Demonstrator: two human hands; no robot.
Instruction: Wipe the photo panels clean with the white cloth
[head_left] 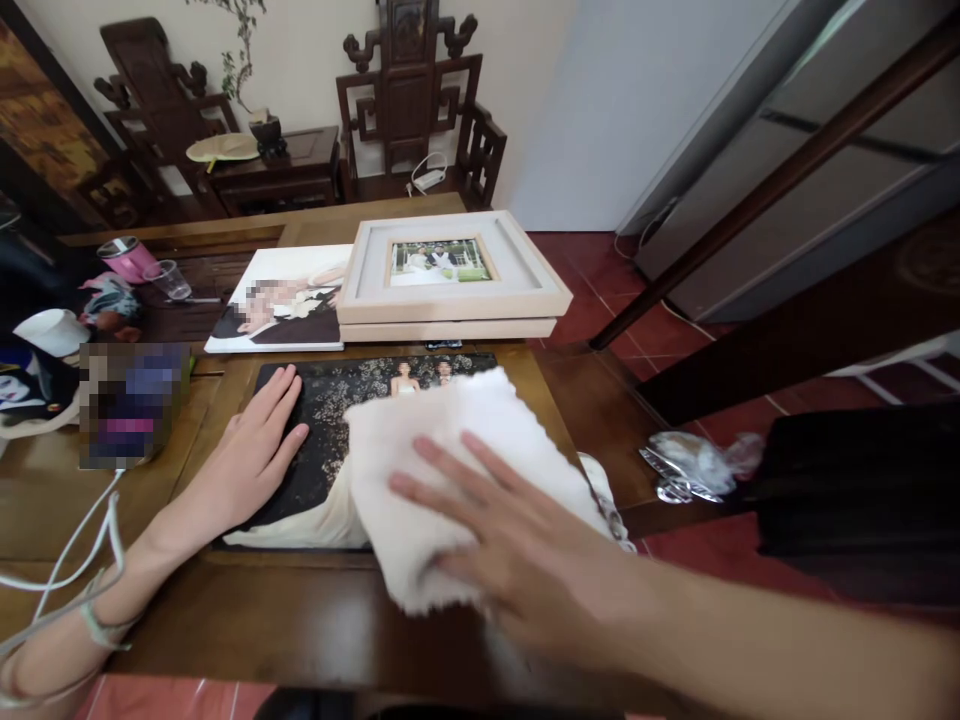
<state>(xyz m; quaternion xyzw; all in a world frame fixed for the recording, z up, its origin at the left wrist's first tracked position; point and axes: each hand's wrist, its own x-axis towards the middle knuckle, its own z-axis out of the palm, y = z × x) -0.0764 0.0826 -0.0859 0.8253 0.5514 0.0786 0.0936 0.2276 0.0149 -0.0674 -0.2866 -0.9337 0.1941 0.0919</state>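
A dark wedding photo panel [319, 420], showing two people and a long pale dress, lies flat on the wooden table [300, 620]. My left hand [259, 445] rests flat on the panel's left side, fingers stretched out. Over its right part lies a white cloth [480, 400], hiding much of the picture. My right hand [487, 530] presses on this cloth with fingers spread, and a fold of it bunches by the thumb.
Behind the panel are two stacked pale wooden photo frames [450, 322] and a white-edged photo board [277, 300]. At left stand a pink cup [127, 258], a glass [172, 280] and a white cable [112, 520]. Carved chairs [409, 90] stand beyond the table.
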